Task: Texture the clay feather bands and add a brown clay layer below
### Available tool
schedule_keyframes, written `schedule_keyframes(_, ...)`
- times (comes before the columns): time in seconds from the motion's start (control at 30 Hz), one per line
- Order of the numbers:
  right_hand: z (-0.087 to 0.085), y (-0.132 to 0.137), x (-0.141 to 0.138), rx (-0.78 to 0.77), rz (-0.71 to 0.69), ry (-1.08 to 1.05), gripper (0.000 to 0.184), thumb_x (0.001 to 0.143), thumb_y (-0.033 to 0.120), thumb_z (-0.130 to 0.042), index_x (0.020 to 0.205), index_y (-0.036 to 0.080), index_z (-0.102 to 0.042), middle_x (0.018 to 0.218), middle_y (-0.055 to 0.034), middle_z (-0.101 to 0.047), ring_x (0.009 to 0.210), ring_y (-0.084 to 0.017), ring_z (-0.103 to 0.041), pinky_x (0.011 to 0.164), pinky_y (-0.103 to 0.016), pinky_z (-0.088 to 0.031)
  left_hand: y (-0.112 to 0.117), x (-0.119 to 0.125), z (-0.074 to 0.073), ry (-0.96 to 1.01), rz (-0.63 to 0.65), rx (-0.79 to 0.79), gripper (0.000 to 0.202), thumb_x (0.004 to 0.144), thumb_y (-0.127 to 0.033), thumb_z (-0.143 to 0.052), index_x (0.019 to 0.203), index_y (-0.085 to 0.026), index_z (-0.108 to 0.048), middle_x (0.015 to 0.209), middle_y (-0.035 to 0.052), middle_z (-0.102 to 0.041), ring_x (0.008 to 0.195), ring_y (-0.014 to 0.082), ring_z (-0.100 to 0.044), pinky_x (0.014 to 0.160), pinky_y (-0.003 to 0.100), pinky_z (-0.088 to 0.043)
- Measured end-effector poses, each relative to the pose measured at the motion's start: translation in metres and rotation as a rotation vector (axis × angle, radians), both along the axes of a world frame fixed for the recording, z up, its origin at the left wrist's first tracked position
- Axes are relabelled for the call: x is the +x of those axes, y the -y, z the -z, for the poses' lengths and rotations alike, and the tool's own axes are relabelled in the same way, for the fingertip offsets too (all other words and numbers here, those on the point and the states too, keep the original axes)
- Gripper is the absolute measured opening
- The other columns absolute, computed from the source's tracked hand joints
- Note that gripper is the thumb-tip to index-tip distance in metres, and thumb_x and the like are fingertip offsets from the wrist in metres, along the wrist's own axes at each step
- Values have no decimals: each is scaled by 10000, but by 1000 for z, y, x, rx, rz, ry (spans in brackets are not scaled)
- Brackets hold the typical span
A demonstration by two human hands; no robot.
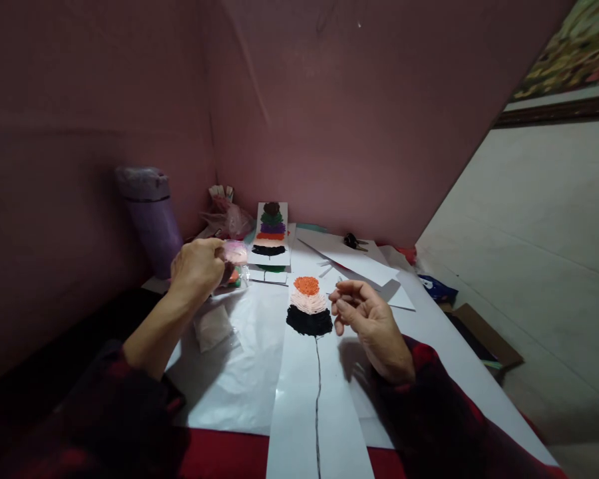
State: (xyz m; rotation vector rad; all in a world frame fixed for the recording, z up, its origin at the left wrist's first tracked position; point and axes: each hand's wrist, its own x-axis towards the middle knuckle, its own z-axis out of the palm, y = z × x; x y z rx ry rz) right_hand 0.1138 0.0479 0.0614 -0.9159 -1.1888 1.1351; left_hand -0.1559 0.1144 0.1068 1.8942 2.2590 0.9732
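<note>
My left hand [198, 267] reaches to the left side of the table, fingers closed on a small clear plastic bag [236, 251] with something pink and purple in it. Another clear bag with red and green pieces [235, 277] lies just under it. In front of me lies a long white paper strip [299, 399] with a drawn black line. At its top are textured bands of orange [306, 285], pale pink [308, 303] and black [309, 321], which look like modelling clay. My right hand [372, 326] hovers beside these bands, fingers loosely curled and apart, with nothing visible in them.
A purple bottle [152, 223] stands at the left. A card with several coloured bands [271, 229] lies at the back. White paper sheets [352, 261] and keys [354, 242] are behind my right hand. A bag of pale material [214, 328] lies near my left forearm.
</note>
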Motion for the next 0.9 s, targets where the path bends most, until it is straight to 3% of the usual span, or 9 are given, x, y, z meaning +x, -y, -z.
schedule_keyframes(0.1,-1,1,-1,-68,-57,7,364,718,359,-793,968,162,-615,905,-69,-674,699,-157,-647,486,-237,-517,-2,-7,2,-183,-86,-28,231,704,-106,-555,866,-135,-718,892,192,-700,888,359,-636,696,389,-477)
schedule_keyframes(0.17,0,2,-1,-114,-80,21,345,713,368,-799,928,148,-645,841,-69,-696,603,-137,-630,444,-229,-491,1,-3,3,-231,-92,64,306,756,-129,-546,1028,-85,-679,1029,237,-660,995,393,-589,772,452,-475)
schedule_keyframes(0.27,1,0,-1,-147,-91,-31,350,667,393,-834,848,142,-672,722,-40,-695,458,-88,-540,376,-206,-413,6,12,7,-281,-54,230,376,850,-173,-511,1209,-105,-599,1185,205,-603,1109,370,-523,893,485,-446)
schedule_keyframes(0.33,1,-1,-1,-155,-111,-112,384,659,443,-836,841,139,-687,735,-43,-701,481,-86,-547,409,-208,-429,9,27,13,-245,84,336,301,873,-180,-527,1154,-159,-634,1168,137,-629,1091,300,-545,921,420,-458)
schedule_keyframes(0.43,-2,0,-3,-182,-177,-210,466,698,547,-779,904,136,-710,868,-86,-721,679,-142,-646,553,-239,-505,18,54,27,7,581,563,153,878,-147,-565,977,-160,-681,961,92,-689,911,220,-621,820,350,-510)
schedule_keyframes(0.53,-6,5,-5,-214,-251,-207,525,736,609,-717,982,145,-711,998,-115,-721,858,-205,-681,663,-278,-523,32,81,41,100,872,605,140,886,-181,-599,994,-173,-688,916,80,-679,856,192,-618,750,319,-522)
schedule_keyframes(0.67,-7,12,-7,-198,-338,-128,632,786,672,-620,1145,155,-662,1059,-131,-723,971,-241,-670,765,-320,-509,45,99,51,207,995,446,146,873,-189,-608,958,-187,-726,841,81,-665,780,188,-597,688,309,-503)
schedule_keyframes(0.8,-1,9,-5,-213,-223,-94,598,834,635,-592,1162,138,-641,1067,-151,-728,936,-246,-689,720,-323,-518,43,95,49,827,941,102,162,818,-245,-661,944,-167,-726,870,84,-706,784,185,-641,694,297,-514)
schedule_keyframes(0.9,1,4,-3,-204,-160,-170,499,857,569,-613,1074,123,-660,996,-158,-747,868,-238,-711,676,-311,-528,40,90,44,1262,872,-182,332,708,-317,-771,974,-125,-713,914,105,-725,784,182,-666,716,294,-533)
